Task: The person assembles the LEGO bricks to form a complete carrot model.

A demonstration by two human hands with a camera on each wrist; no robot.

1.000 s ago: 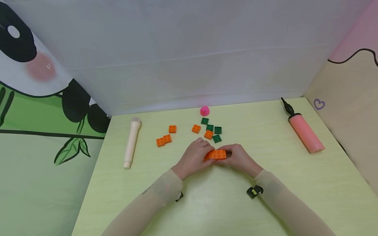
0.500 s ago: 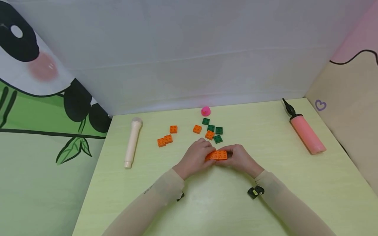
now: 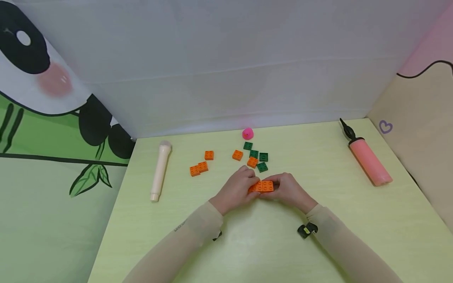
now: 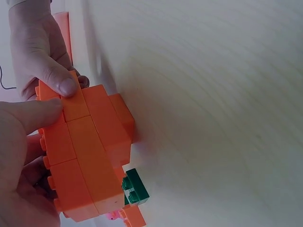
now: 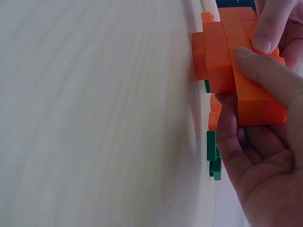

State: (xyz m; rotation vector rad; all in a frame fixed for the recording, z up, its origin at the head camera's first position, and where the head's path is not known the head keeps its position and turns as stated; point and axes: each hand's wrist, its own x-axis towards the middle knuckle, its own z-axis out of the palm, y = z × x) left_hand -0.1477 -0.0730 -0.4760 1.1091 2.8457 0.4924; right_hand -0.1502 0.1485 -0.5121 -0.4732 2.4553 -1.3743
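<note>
Both hands hold one built piece of orange toy bricks (image 3: 267, 186) at the middle of the table. In the left wrist view it shows stepped layers, narrowest toward the tabletop, with studs on the far side from it. My left hand (image 3: 238, 186) grips the left part, its thumb (image 4: 40, 115) pressed on the side wall. Around the right end curls my right hand (image 3: 288, 189), with the thumb (image 5: 258, 66) along the side and fingers underneath in the right wrist view. The two thumbs lie close together on the bricks. The left hand hides part of the piece in the head view.
Just beyond the hands lie loose green bricks (image 3: 263, 157) and orange bricks (image 3: 237, 155), with a small pink toy (image 3: 247, 133) behind. More orange bricks (image 3: 203, 166) lie left. A pale microphone-shaped stick (image 3: 161, 171) is far left, a pink hand pump (image 3: 369, 161) far right.
The head view has shifted slightly, so everything sits a little further right. Both hands keep the same hold on the orange brick piece.
</note>
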